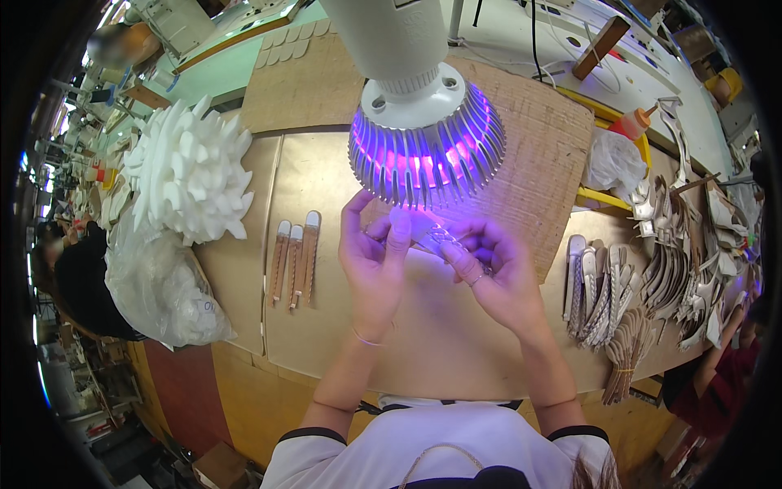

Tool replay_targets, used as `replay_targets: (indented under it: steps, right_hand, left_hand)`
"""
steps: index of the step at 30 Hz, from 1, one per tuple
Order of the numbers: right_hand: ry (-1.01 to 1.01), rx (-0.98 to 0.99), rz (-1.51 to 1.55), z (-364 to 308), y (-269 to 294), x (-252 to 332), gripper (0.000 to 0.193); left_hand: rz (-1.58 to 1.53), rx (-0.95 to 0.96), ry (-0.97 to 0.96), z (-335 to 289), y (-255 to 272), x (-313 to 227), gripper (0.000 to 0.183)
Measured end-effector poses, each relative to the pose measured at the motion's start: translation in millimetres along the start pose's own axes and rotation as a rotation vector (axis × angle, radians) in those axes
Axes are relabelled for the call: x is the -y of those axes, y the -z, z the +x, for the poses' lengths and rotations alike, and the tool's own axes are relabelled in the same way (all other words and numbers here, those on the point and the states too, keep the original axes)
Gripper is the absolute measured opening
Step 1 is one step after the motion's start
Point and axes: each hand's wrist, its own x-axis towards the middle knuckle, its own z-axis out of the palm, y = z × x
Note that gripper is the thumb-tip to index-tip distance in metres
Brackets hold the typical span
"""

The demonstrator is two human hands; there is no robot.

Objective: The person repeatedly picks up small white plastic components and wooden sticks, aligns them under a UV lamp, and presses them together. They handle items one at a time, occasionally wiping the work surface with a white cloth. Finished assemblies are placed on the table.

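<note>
Right under the purple-glowing lamp (428, 155), both of my hands hold a pale strap piece (430, 234) with dark lines on its surface. My left hand (376, 248) pinches its left end between thumb and fingers. My right hand (497, 265) grips the other end, thumb on top. Violet light washes over the strap and my fingertips, so its true colour and exact kind are hard to tell. Left of my hands, several brown strips (297, 259) with pale rounded tips lie side by side on the tabletop.
A white spiky foam bundle (191, 171) and a clear plastic bag (167, 281) stand at the left. Bundled braided straps (599, 281) and stacked brown straps (626, 346) lie at the right. Behind them, a yellow tray (607, 200) holds a plastic bag. Corrugated cardboard (538, 138) lies beneath the lamp.
</note>
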Motion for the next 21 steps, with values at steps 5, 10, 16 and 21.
replay_targets:
  steps: [5,10,16,21]
  right_hand:
    - [-0.147,0.041,0.114,-4.3,3.6,3.1,0.021]
    - [-0.124,0.037,0.127,-4.4,2.9,3.0,0.022]
    - [-0.112,0.013,0.104,-6.6,-0.4,0.5,0.021]
    - [-0.101,-0.016,-0.058,-10.0,-1.1,4.1,0.021]
  left_hand:
    - [-0.15,0.226,0.182,-9.9,10.1,3.5,0.044]
    - [-0.125,0.267,0.122,-20.4,11.5,11.0,0.043]
    - [0.08,0.215,0.057,-22.2,13.9,10.1,0.032]
    - [0.351,0.104,-0.235,-24.5,14.4,14.5,0.03]
